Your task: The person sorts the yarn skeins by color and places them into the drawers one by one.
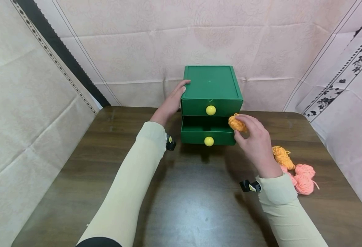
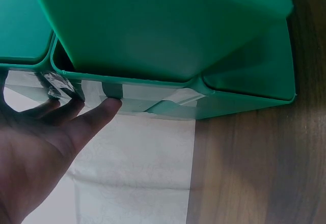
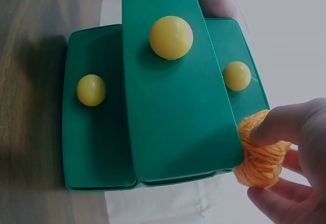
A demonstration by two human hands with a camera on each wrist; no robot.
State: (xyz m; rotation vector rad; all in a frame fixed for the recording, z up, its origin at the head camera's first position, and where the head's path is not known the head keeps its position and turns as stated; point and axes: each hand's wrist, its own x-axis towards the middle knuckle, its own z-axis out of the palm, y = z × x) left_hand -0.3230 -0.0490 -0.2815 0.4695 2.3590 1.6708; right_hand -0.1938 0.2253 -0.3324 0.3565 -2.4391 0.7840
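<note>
A green drawer cabinet (image 1: 210, 81) with round yellow knobs stands at the back of the table. Its middle drawer (image 3: 178, 102) is pulled out, while the drawers on either side of it are closed. My left hand (image 1: 172, 103) rests against the cabinet's left side, and in the left wrist view its fingertips (image 2: 113, 105) touch the taped side wall. Between thumb and fingers, my right hand (image 1: 256, 142) pinches a small orange yarn skein (image 1: 237, 123) at the right front corner of the open drawer. The bottom drawer is hidden in the head view.
Right of my right forearm, another orange yarn skein (image 1: 282, 157) and pink yarn skeins (image 1: 305, 179) lie on the dark wooden table (image 1: 196, 206). A pale patterned cloth (image 1: 156, 51) hangs close behind the cabinet and along both sides.
</note>
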